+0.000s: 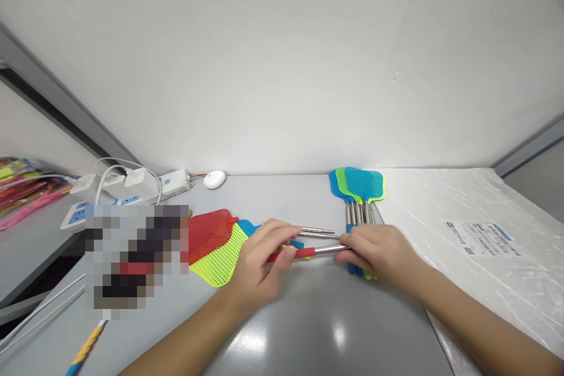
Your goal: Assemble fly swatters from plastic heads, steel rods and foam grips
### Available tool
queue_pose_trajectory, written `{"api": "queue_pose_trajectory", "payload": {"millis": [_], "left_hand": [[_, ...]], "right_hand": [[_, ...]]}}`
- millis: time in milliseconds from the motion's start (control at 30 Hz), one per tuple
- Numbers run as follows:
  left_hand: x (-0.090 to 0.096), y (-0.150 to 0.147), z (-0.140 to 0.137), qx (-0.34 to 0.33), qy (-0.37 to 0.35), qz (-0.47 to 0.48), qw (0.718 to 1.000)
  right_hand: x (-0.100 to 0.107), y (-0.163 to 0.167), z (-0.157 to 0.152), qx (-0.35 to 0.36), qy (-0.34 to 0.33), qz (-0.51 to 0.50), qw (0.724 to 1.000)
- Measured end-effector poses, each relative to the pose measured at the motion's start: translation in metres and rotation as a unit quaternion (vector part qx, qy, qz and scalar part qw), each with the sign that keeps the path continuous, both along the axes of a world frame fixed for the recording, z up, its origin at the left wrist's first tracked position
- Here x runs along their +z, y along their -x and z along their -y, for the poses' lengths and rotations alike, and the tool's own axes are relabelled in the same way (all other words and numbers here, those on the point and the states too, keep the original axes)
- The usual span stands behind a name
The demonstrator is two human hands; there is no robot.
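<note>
Both hands on one red-gripped rod (304, 253), centre of frame, slightly below the middle.
Left hand (264, 255) curled closed round the red grip; right hand (379, 249) closed, fingers on the metal shaft's right end, over the blue/green swatter stack (365, 183) right of centre; contact with stack unclear. Red swatter head (209, 236) overlaps yellow-green swatter head (218, 261), left of centre. Power strip (176, 183) mid-left, plastic-wrapped sheet (497, 299) lower right.
</note>
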State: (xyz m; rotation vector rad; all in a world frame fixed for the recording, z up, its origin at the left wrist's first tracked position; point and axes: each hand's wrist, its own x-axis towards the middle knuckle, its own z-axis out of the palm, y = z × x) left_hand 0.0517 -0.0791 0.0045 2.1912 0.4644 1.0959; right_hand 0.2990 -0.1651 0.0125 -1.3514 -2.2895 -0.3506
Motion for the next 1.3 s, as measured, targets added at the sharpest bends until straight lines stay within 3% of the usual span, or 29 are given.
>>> {"api": "queue_pose_trajectory", "payload": {"millis": [133, 300, 400, 733, 933, 1033, 1133, 1233, 1300], "left_hand": [[-0.001, -0.003, 0.012, -0.042, 0.071, 0.033, 0.996], [0.001, -0.006, 0.013, 0.088, 0.184, 0.064, 0.977], [0.002, -0.004, 0.005, 0.116, 0.158, 0.033, 0.980], [0.001, 0.002, 0.005, 0.045, 0.096, -0.019, 0.994], [0.000, 0.001, 0.006, 0.051, 0.120, -0.010, 0.991], [0.004, -0.001, 0.005, 0.071, 0.106, -0.023, 0.992], [0.010, -0.002, 0.000, 0.101, 0.030, -0.081, 0.991], [0.013, -0.002, -0.005, 0.144, -0.040, -0.152, 0.977], [0.011, -0.002, -0.007, 0.159, -0.062, -0.181, 0.968]], "right_hand": [[-0.002, 0.018, 0.002, 0.011, 0.049, 0.000, 0.999], [0.003, 0.007, 0.005, 0.005, 0.040, -0.016, 0.999], [0.004, -0.004, 0.005, -0.004, 0.022, -0.052, 0.998], [0.001, -0.013, 0.001, -0.013, 0.008, -0.097, 0.995], [0.005, -0.014, 0.002, -0.012, 0.041, -0.139, 0.989], [0.013, -0.020, 0.005, -0.064, 0.111, -0.291, 0.948], [0.023, -0.032, 0.006, -0.096, 0.211, -0.442, 0.867], [0.033, -0.041, -0.001, -0.052, 0.271, -0.521, 0.808], [0.041, -0.037, -0.010, -0.025, 0.259, -0.545, 0.797]]}}
